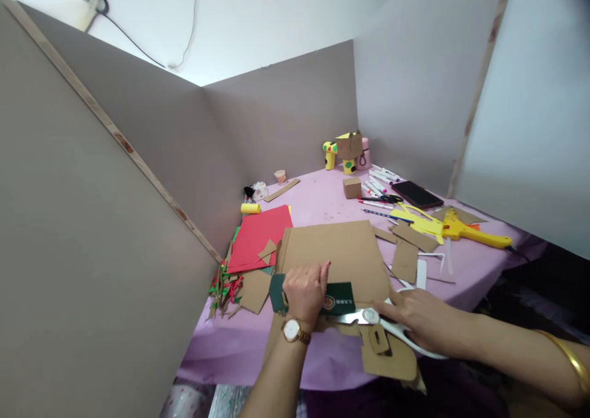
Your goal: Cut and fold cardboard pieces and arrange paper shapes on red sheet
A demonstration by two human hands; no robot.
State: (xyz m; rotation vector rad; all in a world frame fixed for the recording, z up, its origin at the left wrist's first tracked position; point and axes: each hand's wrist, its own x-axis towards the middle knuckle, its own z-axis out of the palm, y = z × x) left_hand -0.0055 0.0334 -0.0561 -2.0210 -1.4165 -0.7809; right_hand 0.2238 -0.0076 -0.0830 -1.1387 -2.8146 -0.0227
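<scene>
My left hand (305, 292), with a watch on the wrist, presses down on a dark green card (340, 298) that lies across the near edge of a large brown cardboard sheet (334, 249). Its fingers are curled over the card. My right hand (417, 319) grips white-handled scissors (369, 316), whose blades point left under the green card. A cut cardboard piece (387, 353) lies below the scissors at the table's near edge.
On the purple tablecloth (322, 200) lie red paper (258, 233), cardboard scraps (405, 258), yellow paper (421, 221), a yellow glue gun (474, 233), markers (378, 187), a phone (417, 193), a small cardboard box (351, 187) and yellow craft figures (343, 153). Grey partition boards (115, 221) enclose the table.
</scene>
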